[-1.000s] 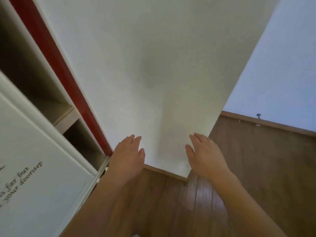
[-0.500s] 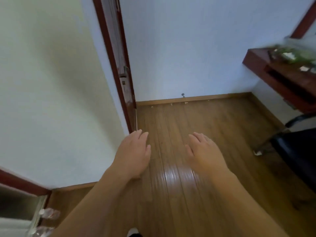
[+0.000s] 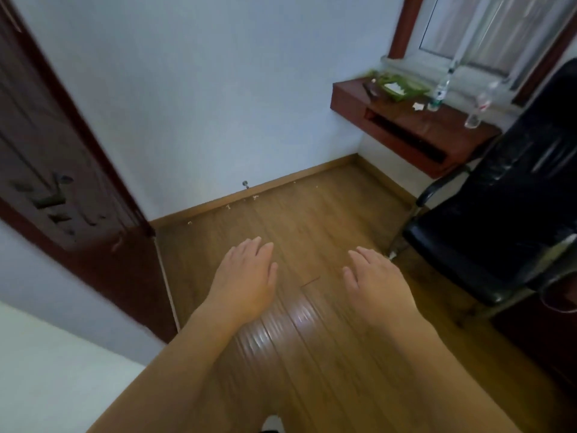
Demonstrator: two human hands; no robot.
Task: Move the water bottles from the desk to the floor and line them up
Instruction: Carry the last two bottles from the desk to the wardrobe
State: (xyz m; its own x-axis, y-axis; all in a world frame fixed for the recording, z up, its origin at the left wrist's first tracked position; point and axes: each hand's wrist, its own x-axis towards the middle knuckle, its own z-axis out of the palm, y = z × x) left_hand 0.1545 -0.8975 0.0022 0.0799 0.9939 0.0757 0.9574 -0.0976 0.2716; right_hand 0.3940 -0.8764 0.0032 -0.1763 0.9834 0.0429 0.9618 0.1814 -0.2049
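Two water bottles, the green-labelled bottle (image 3: 438,94) and the red-labelled bottle (image 3: 477,112), stand upright on the wall-mounted desk (image 3: 402,132), well apart from both hands. The main hazard is probably the black chair (image 3: 515,198) parked before the desk, since a reach across it could tip these tall, narrow bottles. The left hand (image 3: 246,282) and right hand (image 3: 374,282) hover flat and hold nothing above the glossy wood floor (image 3: 312,220), which runs to the white wall (image 3: 218,89), with crumbs (image 3: 228,207) by the skirting.

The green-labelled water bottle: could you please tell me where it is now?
Head view, upper right: the green-labelled water bottle stands on the wall-mounted desk under the window, left of the red-labelled bottle.
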